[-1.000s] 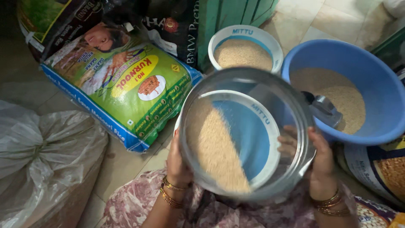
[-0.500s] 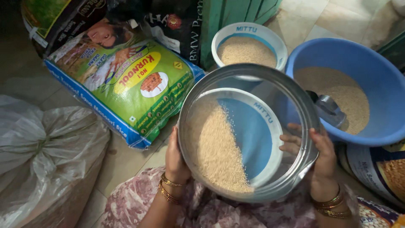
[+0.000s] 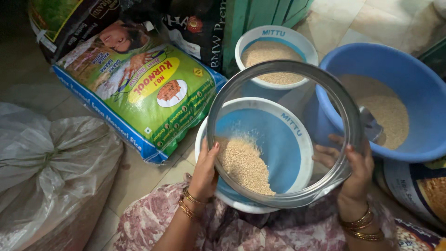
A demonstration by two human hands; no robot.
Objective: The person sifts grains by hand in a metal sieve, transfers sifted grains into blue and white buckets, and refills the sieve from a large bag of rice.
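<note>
Both my hands hold a round metal-rimmed sieve [image 3: 297, 69] tilted toward me. My left hand [image 3: 204, 169] grips its near-left rim and my right hand [image 3: 355, 174] grips its near-right rim, with gold bangles on both wrists. A heap of pale grain [image 3: 244, 165] lies in the lower left part of the mesh. Directly beneath the sieve, seen through the mesh, sits a blue bowl with a white rim [image 3: 290, 123].
A second white-rimmed bowl of grain [image 3: 274, 53] stands behind the sieve. A big blue tub [image 3: 418, 74] with grain and a metal scoop [image 3: 371, 125] is on the right. A green and yellow rice bag [image 3: 139, 88] lies at left, a grey sack [image 3: 51, 167] at far left.
The sieve has shifted right and tilted, and the grain has gathered into a smaller heap at its lower left, exposing more of the blue bowl beneath.
</note>
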